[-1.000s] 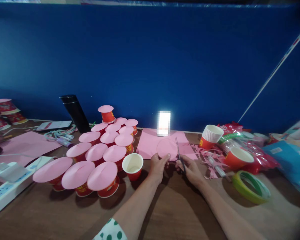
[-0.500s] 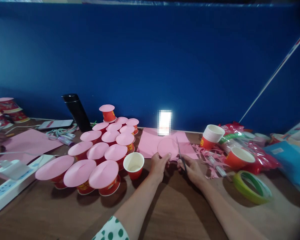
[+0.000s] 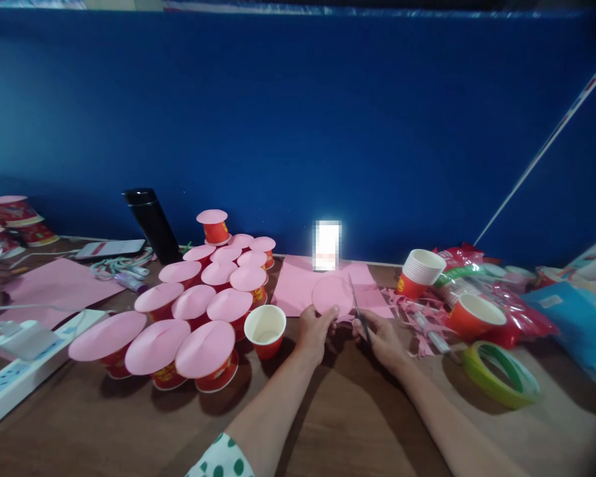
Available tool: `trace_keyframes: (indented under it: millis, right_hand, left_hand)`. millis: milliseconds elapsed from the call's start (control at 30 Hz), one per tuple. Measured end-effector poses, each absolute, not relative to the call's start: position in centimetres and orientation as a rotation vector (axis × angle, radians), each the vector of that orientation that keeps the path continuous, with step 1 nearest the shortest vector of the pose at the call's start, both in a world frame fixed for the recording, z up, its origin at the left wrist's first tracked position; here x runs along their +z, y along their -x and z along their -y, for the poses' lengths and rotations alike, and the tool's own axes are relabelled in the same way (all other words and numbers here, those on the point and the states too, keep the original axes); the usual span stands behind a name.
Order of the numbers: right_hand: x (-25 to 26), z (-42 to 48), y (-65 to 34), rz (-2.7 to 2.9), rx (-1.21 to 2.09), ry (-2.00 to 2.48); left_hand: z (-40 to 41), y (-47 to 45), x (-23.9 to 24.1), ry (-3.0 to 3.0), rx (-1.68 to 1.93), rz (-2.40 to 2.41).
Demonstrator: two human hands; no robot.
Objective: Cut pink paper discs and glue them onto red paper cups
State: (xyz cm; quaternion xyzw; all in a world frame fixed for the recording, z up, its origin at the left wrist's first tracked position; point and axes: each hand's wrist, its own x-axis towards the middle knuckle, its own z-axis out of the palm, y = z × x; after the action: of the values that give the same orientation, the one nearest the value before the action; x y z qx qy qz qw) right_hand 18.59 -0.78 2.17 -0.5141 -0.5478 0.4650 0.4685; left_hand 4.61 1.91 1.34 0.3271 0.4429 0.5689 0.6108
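Between the thumb and fingers of my left hand (image 3: 318,329) is a round pink paper disc (image 3: 332,295), held up above the table. My right hand (image 3: 380,336) is closed around scissors (image 3: 356,306), whose blades point up and away along the disc's right edge. I cannot tell whether the blades touch the paper. Behind the disc lies a larger pink sheet (image 3: 293,285). An upright red paper cup (image 3: 265,329) with a white inside stands left of my left hand. Further left, several upturned red cups carry shallow pink paper cones (image 3: 206,349).
Pink scraps (image 3: 422,324), stacked paper cups (image 3: 422,270), a tipped cup (image 3: 477,317) and green tape (image 3: 499,374) lie right. A phone-like bright screen (image 3: 326,245) leans on the blue partition (image 3: 298,132). Leftward are a black flask (image 3: 153,225) and a power strip (image 3: 34,363).
Almost nothing differs. The whole view has shifted very slightly, while both hands keep the same hold on the disc and the scissors.
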Motion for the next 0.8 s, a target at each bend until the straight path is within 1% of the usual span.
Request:
trace_keyframes:
  millis: [800]
  right_hand:
    - [1.69,0.68,-18.85,1.371,1.130,1.253]
  left_hand:
    - [-2.03,-4.65,1.14,-0.745,1.360,-0.987]
